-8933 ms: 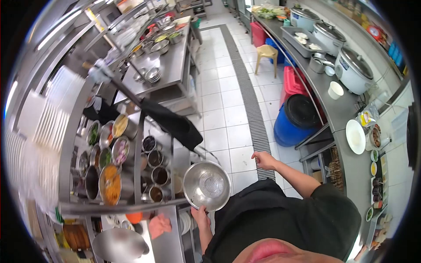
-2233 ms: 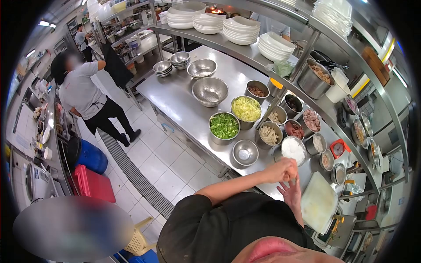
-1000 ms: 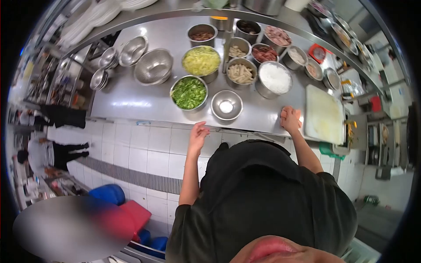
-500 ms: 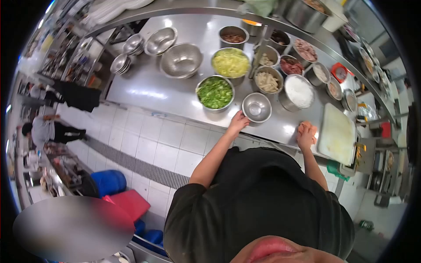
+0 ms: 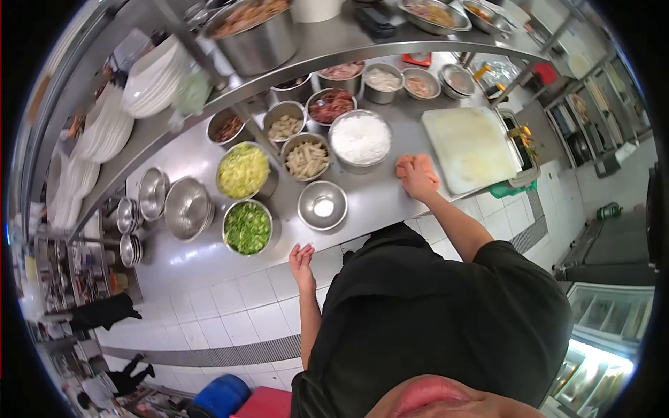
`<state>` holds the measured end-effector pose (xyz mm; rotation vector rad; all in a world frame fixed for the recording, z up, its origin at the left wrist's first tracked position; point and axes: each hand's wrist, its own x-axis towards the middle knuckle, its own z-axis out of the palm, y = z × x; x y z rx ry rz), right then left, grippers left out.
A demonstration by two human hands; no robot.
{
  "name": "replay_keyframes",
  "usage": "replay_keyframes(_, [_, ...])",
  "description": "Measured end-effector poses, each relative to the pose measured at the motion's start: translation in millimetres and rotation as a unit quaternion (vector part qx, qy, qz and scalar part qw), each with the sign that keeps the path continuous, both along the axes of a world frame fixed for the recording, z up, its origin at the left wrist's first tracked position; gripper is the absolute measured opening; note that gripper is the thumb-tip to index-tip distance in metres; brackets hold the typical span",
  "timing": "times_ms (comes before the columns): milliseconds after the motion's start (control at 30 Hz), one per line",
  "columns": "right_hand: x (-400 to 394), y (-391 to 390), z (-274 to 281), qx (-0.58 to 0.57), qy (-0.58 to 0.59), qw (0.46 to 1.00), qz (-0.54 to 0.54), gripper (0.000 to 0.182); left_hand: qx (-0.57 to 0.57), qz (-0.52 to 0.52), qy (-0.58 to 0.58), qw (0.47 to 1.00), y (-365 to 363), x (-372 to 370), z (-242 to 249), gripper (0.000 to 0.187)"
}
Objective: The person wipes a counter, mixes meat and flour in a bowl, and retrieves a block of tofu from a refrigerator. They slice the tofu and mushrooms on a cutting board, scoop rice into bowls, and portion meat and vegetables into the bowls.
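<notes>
My right hand presses down on a peach-orange cloth on the steel counter, just left of a white cutting board. At the counter's front edge, my left hand is open and empty, fingers loosely bent. Just above it stands a small metal bowl with a bright spot inside, not touched by the hand. Left of the bowl is a pot of chopped greens. Behind it are a pot of pale sticks and a larger pot of white powder.
A pot of shredded yellow-green vegetable and steel bowls stand to the left. Pots of meat line the back under an overhead shelf. Stacked plates rest on that shelf. Another person is far off, lower left.
My left hand has let go of the small bowl and dropped back to the counter edge. The view has turned right. My right hand stays on the cloth.
</notes>
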<state>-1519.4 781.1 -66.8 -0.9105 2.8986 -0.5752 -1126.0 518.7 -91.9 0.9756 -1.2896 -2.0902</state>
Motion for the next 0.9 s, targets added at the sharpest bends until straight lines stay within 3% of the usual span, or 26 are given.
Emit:
replay_keyframes(67, [-16,-8,18,0.028,-0.089,0.995,0.016,0.063,-0.017,0.005,-0.009,1.000,-2,-6,3,0.040])
replay_keyframes(167, [-43,-7,2,-0.009,-0.016,0.998,0.066,0.059,-0.028,0.049,-0.033,0.998,5,-12,6,0.040])
replay_keyframes(300, [-86,6,80,-0.069,-0.146,0.972,0.168,0.046,-0.003,0.120,-0.119,0.986,19,-23,19,0.044])
replay_keyframes(367, [-136,14,104,-0.083,-0.179,0.980,-0.037,0.041,-0.004,0.141,-0.135,0.981,28,-29,27,0.045])
replay_keyframes(467, [-258,48,75,-0.228,0.118,0.955,-0.149,0.046,-0.010,0.184,-0.161,0.970,41,-31,39,0.045])
replay_keyframes(500, [-295,60,77,-0.238,0.125,0.940,-0.209,0.055,-0.009,0.197,-0.171,0.965,44,-32,42,0.044])
replay_keyframes(533, [-337,71,57,-0.183,0.206,0.918,-0.286,0.066,-0.008,0.213,-0.180,0.960,48,-30,46,0.043])
replay_keyframes(600, [-376,83,71,-0.174,0.066,0.878,-0.440,0.076,-0.019,0.222,-0.177,0.959,54,-25,49,0.043])
replay_keyframes(667, [-405,94,64,-0.142,0.014,0.857,-0.494,0.079,-0.027,0.235,-0.170,0.957,61,-18,52,0.042])
replay_keyframes(767, [-437,118,41,-0.189,-0.060,0.849,-0.489,0.067,-0.043,0.231,-0.165,0.958,72,-11,56,0.043])
replay_keyframes(833, [-455,130,32,-0.195,-0.119,0.872,-0.433,0.045,-0.035,0.242,-0.168,0.955,77,-12,59,0.042])
replay_keyframes(867, [-459,130,31,-0.194,-0.119,0.873,-0.432,0.045,-0.034,0.244,-0.168,0.955,81,-13,60,0.042])
replay_keyframes(900, [-457,126,40,-0.244,-0.142,0.833,-0.476,0.042,-0.038,0.248,-0.177,0.952,85,-14,62,0.042])
